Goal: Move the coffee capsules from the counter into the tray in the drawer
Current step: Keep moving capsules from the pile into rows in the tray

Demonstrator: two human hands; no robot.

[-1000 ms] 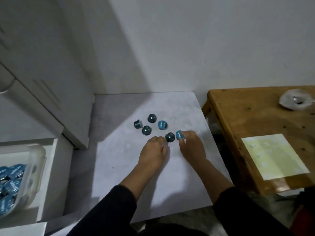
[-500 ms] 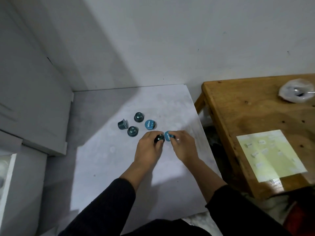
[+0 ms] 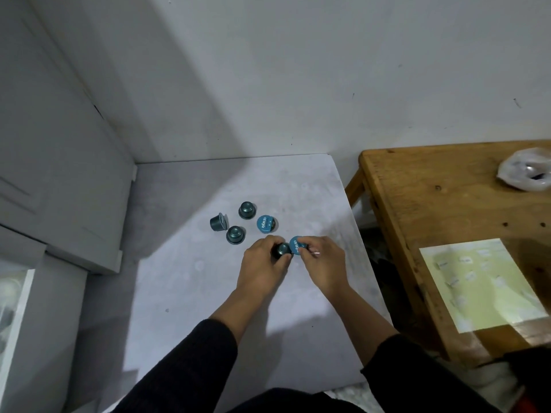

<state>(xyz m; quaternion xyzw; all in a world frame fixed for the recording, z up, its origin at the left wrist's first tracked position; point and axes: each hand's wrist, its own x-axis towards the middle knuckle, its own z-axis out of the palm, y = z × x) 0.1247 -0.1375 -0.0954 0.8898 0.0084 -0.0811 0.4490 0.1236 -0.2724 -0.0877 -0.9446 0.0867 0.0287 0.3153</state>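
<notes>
Item: six coffee capsules on a pale grey desk (image 3: 190, 293), two in hand, four loose. Left hand (image 3: 262, 272): fingers (image 3: 269, 242) curled down and closed around a dark capsule (image 3: 281, 249) that sits foil-down, dome up; the grip comes from above, apparently so it can be lifted straight off the surface. Right hand (image 3: 323, 263): fingers (image 3: 304, 244) pinched on a blue-lidded capsule (image 3: 295, 245), tipped so its printed foil faces the camera; held at the rim, most likely because the foil edge gives the easiest purchase. The two held capsules touch or very nearly touch; both appear to be at desk level, though whether either has left the surface cannot be told. Loose stock, just beyond the hands: a capsule on its side (image 3: 218, 222), two upright dome-up capsules (image 3: 247, 210) and (image 3: 235, 234), and one lid-forward capsule (image 3: 265, 224), all clustered close, probably tipped out together. One capsule per hand suggests paired carrying to halve the trips. Destination: the drawer lies at the far left edge, where only a white front (image 3: 21, 308) and a blurred sliver of interior show; the tray and its contents cannot be made out. Also noted: wooden table (image 3: 447, 210) to the right, separate from the desk, bearing a yellowish sheet (image 3: 477, 284) with illegible marks and a crumpled plastic bag (image 3: 526, 169), cut off at the frame edge. The thumb sides of both grips are hidden.
</notes>
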